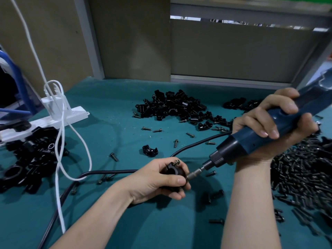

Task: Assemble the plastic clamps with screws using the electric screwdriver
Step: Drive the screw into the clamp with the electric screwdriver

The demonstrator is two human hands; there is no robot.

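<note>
Nearest, at 6 o'clock: two bare forearms reach in over the teal-green cloth-covered table [125, 108]. The left hand [161, 180] is curled tight around a black plastic clamp [173, 172], thumb pressed across its front; a dark metal screw [177, 162] stands tilted out of the clamp's top. The right hand [273, 126], toward 3 o'clock, is wrapped firmly around the blue-bodied electric screwdriver [260, 139] with black nose. The tool slants down toward 8 o'clock, its silver bit [196, 171] touching the clamp's right side.

A black power cable [107, 171] runs along the table from 7 o'clock toward the screwdriver. At 4 o'clock lies a dense heap of dark screws [301, 177]. Loose single screws [157, 130] lie scattered mid-table, with one lone black clamp half [150, 150] just beyond the left hand.

At 9 o'clock: a cluster of black clamps [30, 159], with a white cord [61, 133] trailing over it. Behind that, a white power strip [59, 117]. Farthest, at 12 o'clock, a large pile of black clamp parts [172, 106].
</note>
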